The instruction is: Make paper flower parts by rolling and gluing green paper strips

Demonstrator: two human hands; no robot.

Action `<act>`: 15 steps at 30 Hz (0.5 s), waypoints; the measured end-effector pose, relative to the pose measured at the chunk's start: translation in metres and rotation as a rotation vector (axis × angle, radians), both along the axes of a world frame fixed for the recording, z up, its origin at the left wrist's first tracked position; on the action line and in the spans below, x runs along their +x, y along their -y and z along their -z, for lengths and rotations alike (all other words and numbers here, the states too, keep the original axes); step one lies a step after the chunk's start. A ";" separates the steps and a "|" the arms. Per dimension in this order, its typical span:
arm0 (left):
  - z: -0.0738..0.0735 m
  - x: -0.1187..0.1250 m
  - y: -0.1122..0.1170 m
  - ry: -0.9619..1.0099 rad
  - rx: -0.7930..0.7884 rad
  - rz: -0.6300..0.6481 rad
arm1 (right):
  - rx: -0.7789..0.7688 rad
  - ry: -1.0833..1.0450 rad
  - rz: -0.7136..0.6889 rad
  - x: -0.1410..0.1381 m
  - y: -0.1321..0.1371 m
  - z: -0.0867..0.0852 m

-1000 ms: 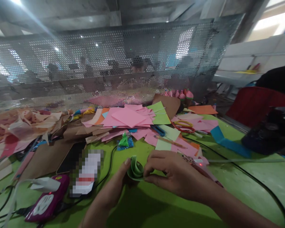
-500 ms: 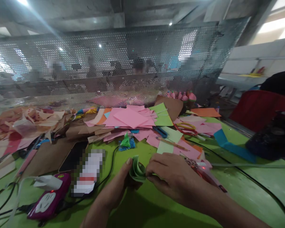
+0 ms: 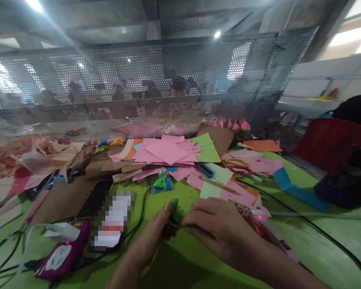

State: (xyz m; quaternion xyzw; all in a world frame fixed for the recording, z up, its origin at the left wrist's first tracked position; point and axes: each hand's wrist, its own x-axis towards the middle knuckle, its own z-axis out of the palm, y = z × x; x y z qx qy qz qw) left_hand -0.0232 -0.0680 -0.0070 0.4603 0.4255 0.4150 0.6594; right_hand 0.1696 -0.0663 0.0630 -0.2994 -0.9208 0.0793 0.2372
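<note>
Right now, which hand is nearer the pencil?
Right. The right hand is just on the near side of the pencil; the left hand is farther left, holding the green paper.

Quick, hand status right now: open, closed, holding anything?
Left hand: closed around the rolled green paper.
Right hand: closed, apparently pinching the same paper's right edge.

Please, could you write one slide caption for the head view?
Left hand and right hand hold curled green paper over a green table, pink sheets piled beyond.
</note>
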 end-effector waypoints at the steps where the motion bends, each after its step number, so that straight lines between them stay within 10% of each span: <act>1: -0.001 0.001 0.000 -0.012 0.008 -0.025 | 0.016 0.001 0.007 -0.003 0.000 0.002; 7: -0.008 0.006 0.000 -0.017 0.082 -0.113 | 0.170 0.051 0.138 -0.019 0.005 0.017; 15: -0.005 0.002 -0.002 -0.004 0.083 -0.016 | 0.008 -0.039 0.248 -0.019 0.004 0.022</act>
